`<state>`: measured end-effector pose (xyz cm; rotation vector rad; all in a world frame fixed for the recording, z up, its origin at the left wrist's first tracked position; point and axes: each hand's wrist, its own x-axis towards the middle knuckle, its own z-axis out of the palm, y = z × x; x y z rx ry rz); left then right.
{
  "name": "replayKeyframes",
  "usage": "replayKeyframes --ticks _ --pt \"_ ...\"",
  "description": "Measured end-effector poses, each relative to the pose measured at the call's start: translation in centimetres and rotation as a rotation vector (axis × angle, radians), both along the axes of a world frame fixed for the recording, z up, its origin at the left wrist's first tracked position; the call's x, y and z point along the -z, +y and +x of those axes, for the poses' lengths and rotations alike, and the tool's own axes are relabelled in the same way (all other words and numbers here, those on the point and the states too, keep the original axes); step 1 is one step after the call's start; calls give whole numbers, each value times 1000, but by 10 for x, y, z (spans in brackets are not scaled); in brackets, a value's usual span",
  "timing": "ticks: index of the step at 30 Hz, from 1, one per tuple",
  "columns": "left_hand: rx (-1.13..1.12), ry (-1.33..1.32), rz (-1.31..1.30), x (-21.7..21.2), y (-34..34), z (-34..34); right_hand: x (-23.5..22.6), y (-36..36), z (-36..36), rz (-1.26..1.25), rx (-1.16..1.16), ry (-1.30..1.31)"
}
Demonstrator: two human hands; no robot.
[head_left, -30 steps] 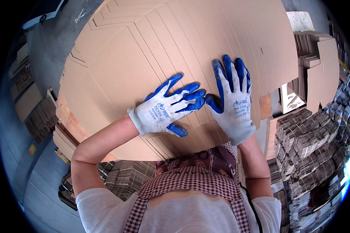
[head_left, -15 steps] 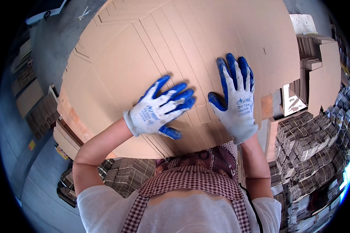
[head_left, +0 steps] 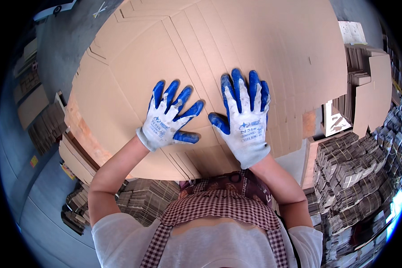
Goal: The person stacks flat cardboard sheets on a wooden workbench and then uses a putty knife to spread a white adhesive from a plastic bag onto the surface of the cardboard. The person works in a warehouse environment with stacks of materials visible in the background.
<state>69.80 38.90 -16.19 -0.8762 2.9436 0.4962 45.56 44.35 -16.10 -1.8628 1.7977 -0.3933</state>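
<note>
From the head view, we have both gloved hands spread flat, gripping nothing: our left hand (head_left: 167, 116) and right hand (head_left: 243, 118) press palms-down on the top cardboard sheet (head_left: 201, 58), seemingly to steady it on the stack. The sheet lies directly under both palms, stretching well ahead; bundled cardboard piles (head_left: 353, 178) stand at right.

white gloves, blue-coated fingers; checked apron; white t-shirt.
</note>
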Motion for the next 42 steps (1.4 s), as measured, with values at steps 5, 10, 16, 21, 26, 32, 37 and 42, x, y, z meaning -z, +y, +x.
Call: replayKeyframes --ticks 5,10,16,21,26,32,37,42 --pt "17 -32 11 0 1 5 1 1 -1 6 -1 0" --pt "21 -34 4 1 3 6 0 1 -2 26 -10 -1" --pt "21 -46 14 -2 2 5 0 1 -1 42 -22 7" --pt "27 -53 21 0 2 7 1 2 -1 20 -24 -2" --pt "31 -33 4 1 4 8 -2 1 -1 31 -33 25" --pt "-4 -27 77 -30 -3 -2 -19 38 -17 -136 20 -46" --pt "-83 58 -102 -56 -30 -9 -40 100 -33 423 -3 -378" --pt "9 12 -108 -61 -44 -51 -19 139 -26 906 969 -1389"
